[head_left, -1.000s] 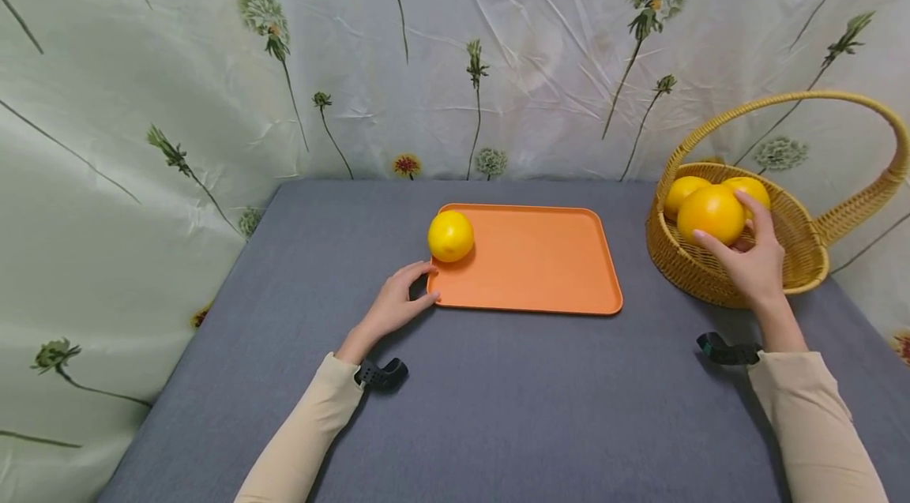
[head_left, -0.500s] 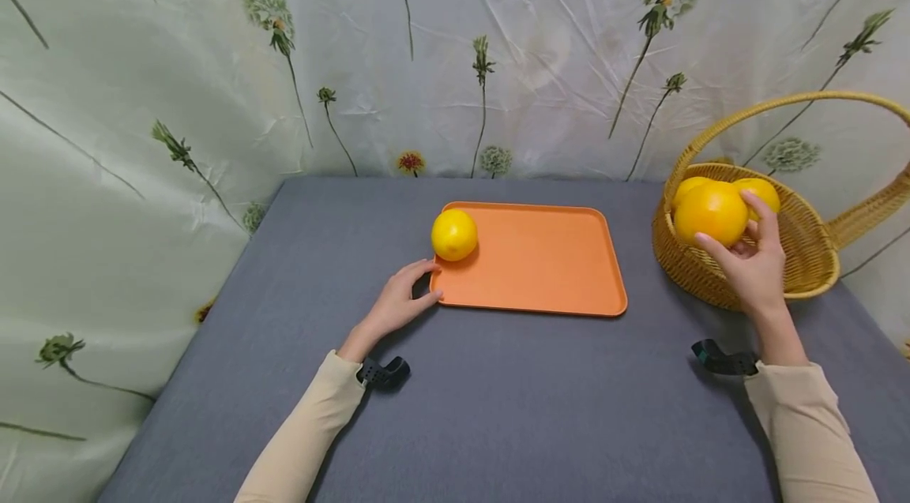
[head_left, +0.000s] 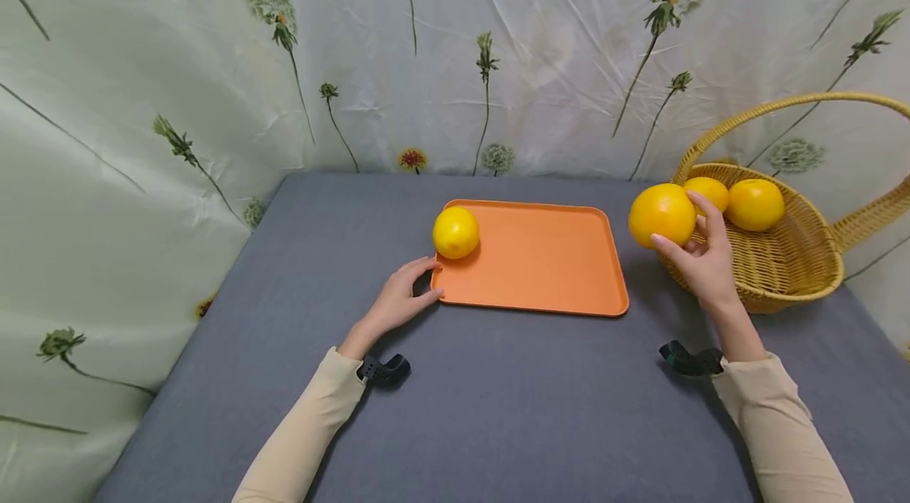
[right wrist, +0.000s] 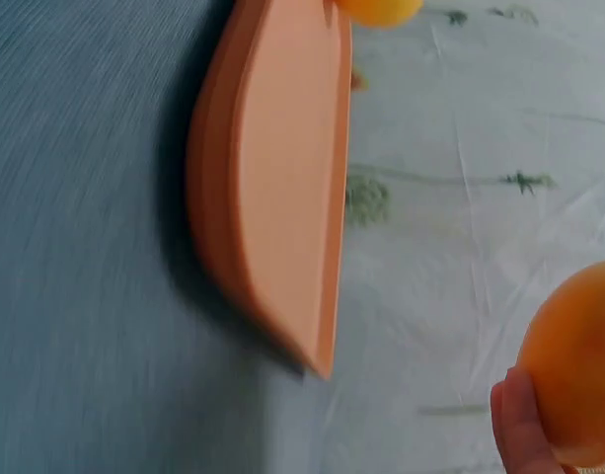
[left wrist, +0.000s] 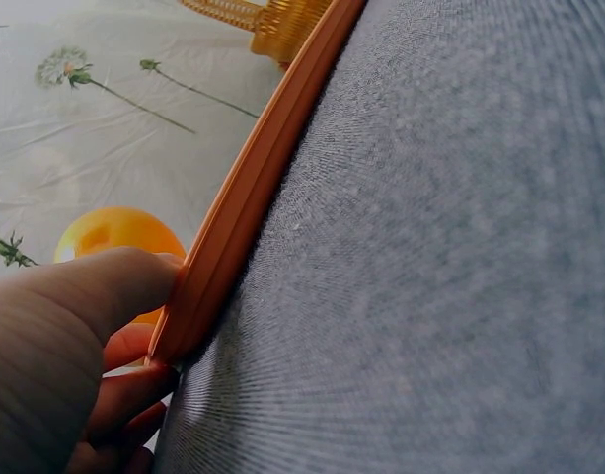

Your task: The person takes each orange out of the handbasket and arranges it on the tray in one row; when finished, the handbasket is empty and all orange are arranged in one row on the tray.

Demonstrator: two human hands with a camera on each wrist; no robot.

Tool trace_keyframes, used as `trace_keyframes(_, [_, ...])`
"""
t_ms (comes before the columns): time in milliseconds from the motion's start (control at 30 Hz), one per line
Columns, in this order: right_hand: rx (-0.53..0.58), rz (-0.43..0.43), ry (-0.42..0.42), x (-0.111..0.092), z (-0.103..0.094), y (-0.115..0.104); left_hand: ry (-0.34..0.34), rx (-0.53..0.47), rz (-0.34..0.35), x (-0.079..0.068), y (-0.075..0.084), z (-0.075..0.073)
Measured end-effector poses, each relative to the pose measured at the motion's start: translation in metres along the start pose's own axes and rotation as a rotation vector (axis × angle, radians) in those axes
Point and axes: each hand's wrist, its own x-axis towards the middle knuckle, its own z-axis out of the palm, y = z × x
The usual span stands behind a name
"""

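My right hand [head_left: 705, 260] grips an orange [head_left: 662, 215] between thumb and fingers, in the air just left of the wicker basket [head_left: 810, 282]. In the right wrist view, this orange [right wrist: 581, 365] appears at the lower right with a fingertip against it. My left hand [head_left: 396, 301] holds the near left corner of an orange tray [head_left: 543, 260], thumb and fingers bent around its rim. A yellower orange [head_left: 456, 233] sits at the tray's left end, beyond the left hand. Two more oranges, one at the back [head_left: 708, 192] and one further right [head_left: 757, 204], lie in the basket.
The basket's tall arched handle [head_left: 789, 102] rises over it at the right. A grey cloth [head_left: 526, 400] covers the table. Behind the table hangs a pale curtain [head_left: 554, 76] printed with dandelions. Both wrists wear black bands.
My right hand has carried its orange leftward, from over the basket to beside it, uncovering the oranges inside. The left hand keeps its place at the tray; the view shifts slightly.
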Motion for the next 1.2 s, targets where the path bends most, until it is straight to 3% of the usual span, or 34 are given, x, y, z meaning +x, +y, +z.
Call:
trace_keyframes(233, [0.11, 0.058, -0.04, 0.011, 0.037, 0.006, 0.004, 0.005, 0.009, 0.0, -0.002, 0.0])
trace_keyframes(500, [0.034, 0.134, -0.08, 0.019, 0.069, 0.013, 0.029, -0.007, 0.011, -0.001, -0.002, 0.003])
trace_keyframes(767, [0.049, 0.264, -0.147, 0.023, 0.09, 0.021, 0.045, -0.014, 0.048, 0.001, -0.002, 0.002])
trace_keyframes(967, [0.067, 0.351, -0.228, 0.024, 0.106, 0.021, 0.048, -0.012, 0.029, -0.006, -0.004, 0.001])
trace_keyframes(1200, [-0.042, 0.376, -0.293, 0.027, 0.114, 0.022, 0.034, 0.0, 0.026, -0.001, -0.001, 0.002])
